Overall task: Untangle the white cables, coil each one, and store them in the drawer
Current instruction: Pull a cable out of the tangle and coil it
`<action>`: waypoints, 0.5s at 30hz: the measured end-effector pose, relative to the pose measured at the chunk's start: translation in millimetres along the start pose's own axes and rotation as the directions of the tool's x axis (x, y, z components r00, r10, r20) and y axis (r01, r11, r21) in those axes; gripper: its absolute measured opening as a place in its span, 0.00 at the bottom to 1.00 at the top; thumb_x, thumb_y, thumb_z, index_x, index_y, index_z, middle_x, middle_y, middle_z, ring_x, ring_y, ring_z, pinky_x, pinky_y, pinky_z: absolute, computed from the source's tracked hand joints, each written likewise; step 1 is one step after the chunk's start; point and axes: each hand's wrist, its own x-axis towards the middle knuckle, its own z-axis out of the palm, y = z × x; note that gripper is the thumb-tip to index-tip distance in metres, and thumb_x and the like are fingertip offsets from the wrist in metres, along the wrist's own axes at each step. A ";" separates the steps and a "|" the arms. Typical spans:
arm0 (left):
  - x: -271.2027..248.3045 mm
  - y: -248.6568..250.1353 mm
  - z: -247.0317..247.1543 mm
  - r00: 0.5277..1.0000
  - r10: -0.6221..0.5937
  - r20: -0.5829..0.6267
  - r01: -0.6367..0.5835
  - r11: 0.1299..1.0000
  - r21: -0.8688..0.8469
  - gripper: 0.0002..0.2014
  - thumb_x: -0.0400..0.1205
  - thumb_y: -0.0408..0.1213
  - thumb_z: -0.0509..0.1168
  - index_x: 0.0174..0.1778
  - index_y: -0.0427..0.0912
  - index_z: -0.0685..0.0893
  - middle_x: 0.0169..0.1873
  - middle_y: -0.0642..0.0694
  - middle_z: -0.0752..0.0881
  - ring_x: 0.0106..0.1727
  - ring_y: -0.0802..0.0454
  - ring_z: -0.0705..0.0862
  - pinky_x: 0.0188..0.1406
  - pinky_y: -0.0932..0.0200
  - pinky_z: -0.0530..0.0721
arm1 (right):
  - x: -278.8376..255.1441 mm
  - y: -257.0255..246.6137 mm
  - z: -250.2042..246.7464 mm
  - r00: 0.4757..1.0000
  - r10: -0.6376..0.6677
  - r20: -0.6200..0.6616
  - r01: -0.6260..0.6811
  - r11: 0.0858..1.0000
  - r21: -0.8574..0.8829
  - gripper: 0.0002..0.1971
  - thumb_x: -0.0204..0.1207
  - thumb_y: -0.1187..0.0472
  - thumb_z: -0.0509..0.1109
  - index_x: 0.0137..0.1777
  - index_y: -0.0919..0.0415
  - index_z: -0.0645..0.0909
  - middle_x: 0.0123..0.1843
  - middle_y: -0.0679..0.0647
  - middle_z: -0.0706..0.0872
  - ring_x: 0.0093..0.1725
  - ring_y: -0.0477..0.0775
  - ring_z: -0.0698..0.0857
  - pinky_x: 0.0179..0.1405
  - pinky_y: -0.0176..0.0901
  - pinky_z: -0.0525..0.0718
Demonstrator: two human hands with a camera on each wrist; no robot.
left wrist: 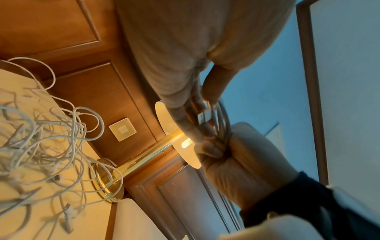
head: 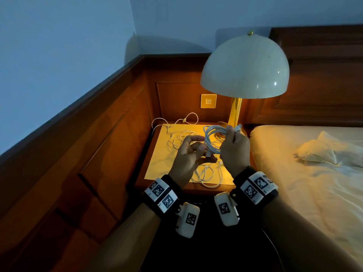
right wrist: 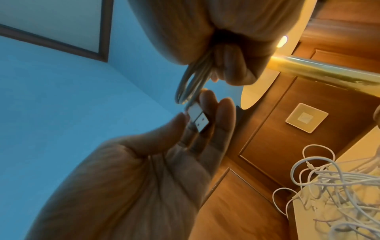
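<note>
At the left, wood panelling [head: 110,146] lines the wall beside the table [head: 157,165], and loose white cables [head: 180,138] lie tangled across the table's top from its far edge to its near edge, one loop hanging over the far left corner. Above the middle of the table the left hand [head: 188,154] pinches a USB plug [right wrist: 198,119] between thumb and fingers, at the lower side of a coiled cable [head: 213,138]. The right hand [head: 234,148] grips that coil in a closed fist, the other plug [head: 238,127] sticking out above it. The step in hand looks like finishing the coil: the loose end probably needs tucking or wrapping so the loops hold. No drawer shows in these views. Further right stand a domed lamp [head: 245,67], lit, at the table's far right corner, and a bed [head: 306,173] with pale sheets.
</note>
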 end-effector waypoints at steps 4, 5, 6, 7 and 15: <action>-2.6 -2.7 2.3 1.000 -0.003 -0.019 0.005 0.994 0.105 0.12 0.85 0.22 0.64 0.65 0.30 0.78 0.43 0.35 0.88 0.40 0.39 0.88 0.51 0.44 0.90 | 5.0 4.4 2.2 0.999 0.049 -0.005 -0.049 0.998 0.027 0.30 0.89 0.49 0.54 0.34 0.75 0.72 0.25 0.70 0.72 0.25 0.77 0.76 0.20 0.65 0.78; -1.6 -3.5 2.8 1.000 -0.004 -0.015 0.006 0.991 0.131 0.11 0.85 0.22 0.64 0.63 0.27 0.80 0.43 0.33 0.88 0.39 0.40 0.87 0.50 0.44 0.90 | 5.4 2.6 2.5 0.998 0.057 -0.003 -0.057 0.998 0.030 0.30 0.89 0.49 0.54 0.34 0.76 0.71 0.24 0.68 0.71 0.23 0.74 0.74 0.20 0.64 0.78; -1.0 -3.6 3.7 1.000 -0.013 -0.007 0.014 0.988 0.152 0.10 0.85 0.22 0.64 0.61 0.24 0.81 0.42 0.32 0.88 0.37 0.40 0.87 0.49 0.43 0.90 | 6.4 0.0 2.0 0.998 0.058 -0.003 -0.058 0.998 0.031 0.30 0.90 0.50 0.54 0.32 0.74 0.70 0.23 0.64 0.69 0.22 0.68 0.71 0.19 0.60 0.76; -0.9 -3.8 4.5 0.999 -0.032 0.005 0.031 0.986 0.167 0.09 0.85 0.21 0.64 0.59 0.22 0.82 0.41 0.31 0.87 0.36 0.41 0.87 0.47 0.44 0.91 | 7.4 -2.2 1.0 0.999 0.052 -0.005 -0.052 0.998 0.022 0.30 0.90 0.51 0.54 0.29 0.71 0.68 0.21 0.60 0.67 0.19 0.57 0.69 0.18 0.54 0.72; -3.9 10.5 5.2 0.955 -0.254 0.154 0.228 0.959 0.167 0.04 0.84 0.18 0.63 0.50 0.28 0.79 0.38 0.28 0.85 0.33 0.37 0.85 0.43 0.40 0.91 | 13.0 -2.2 -2.7 1.000 0.029 0.006 -0.029 0.999 -0.046 0.25 0.90 0.55 0.56 0.29 0.59 0.65 0.22 0.52 0.65 0.20 0.46 0.61 0.20 0.37 0.59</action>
